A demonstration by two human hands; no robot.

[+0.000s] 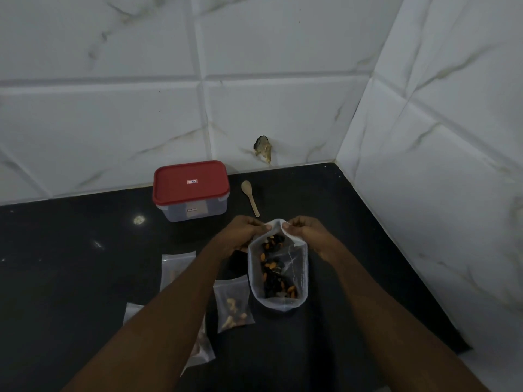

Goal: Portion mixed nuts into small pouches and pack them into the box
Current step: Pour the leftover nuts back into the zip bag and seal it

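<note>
While the big bag [278, 278] of mixed nuts rests with its bottom on the black desk [85, 264], just in front of the person, both hands are at its top edge. The left hand [247, 232] pinches the edge from one side and the right hand [307, 233] from the other. Each grip is closed on the plastic, thumb against fingers, and has nothing else in it.

I think the step is to pull the mouth of the bag open, but it could also be a closing. To do it well, the 2 hands should pull apart evenly and gently, so that the bag does not tip and no nuts fall out.

The wooden spoon [250, 198] lies near, behind the bag, ready for scooping. 1 filled pouch [233, 305] lies just left of the bag, and at least 2 other pouches [177, 268] lie further left, partly under the left arm. The box [191, 190], its red lid on, stands by the wall, well apart.
</note>
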